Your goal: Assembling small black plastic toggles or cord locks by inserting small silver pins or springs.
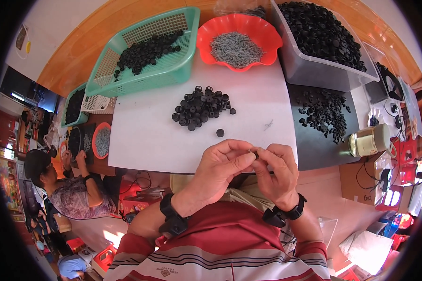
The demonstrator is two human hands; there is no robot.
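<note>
Over the near edge of the white work sheet [145,147], both hands meet with fingertips pinched together. My left hand [220,164] and my right hand [277,174] grip a small dark part [255,155] between them; the fingers cover most of it. Just beyond the left hand lies a single round black cap [220,133]. Farther off is a pile of black plastic caps [199,108], some showing a centre hole. A few loose screws [268,125] rest on the sheet beyond the right hand.
At the back stand a green basket [192,61] of black parts, a red scalloped bowl [204,35] of screws and a clear bin [309,77] full of black parts. Small black pieces [323,112] and a jar [368,140] are at right. A co-worker [72,192] sits at left.
</note>
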